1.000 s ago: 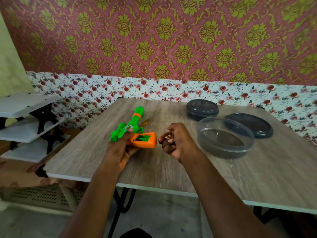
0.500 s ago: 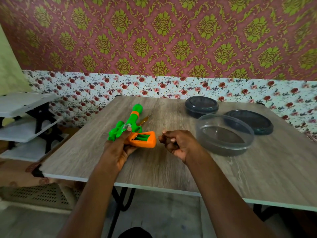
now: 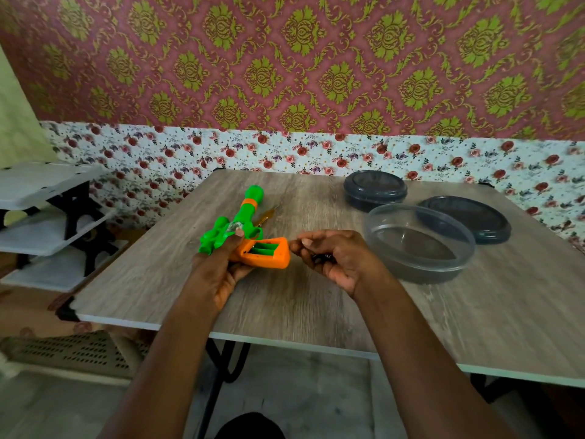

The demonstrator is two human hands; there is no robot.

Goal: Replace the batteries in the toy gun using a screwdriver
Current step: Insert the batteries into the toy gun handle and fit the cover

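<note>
Toy gun (image 3: 235,231) in left hand (image 3: 218,274), battery bay (image 3: 264,248) uppermost, right hand (image 3: 338,258) beside

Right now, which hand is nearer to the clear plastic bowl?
Right. The right hand, curled around small dark items, is just left of the clear bowl, not touching it. The left hand is farther left, gripping the toy gun.

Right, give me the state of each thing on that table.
toy gun: held by left hand, battery compartment uncovered.
right hand: curled round small dark pieces.
clear tub: lidless.
dark tub: lidded.
dark lid: flat on table.
screwdriver: lying behind toy gun.
</note>
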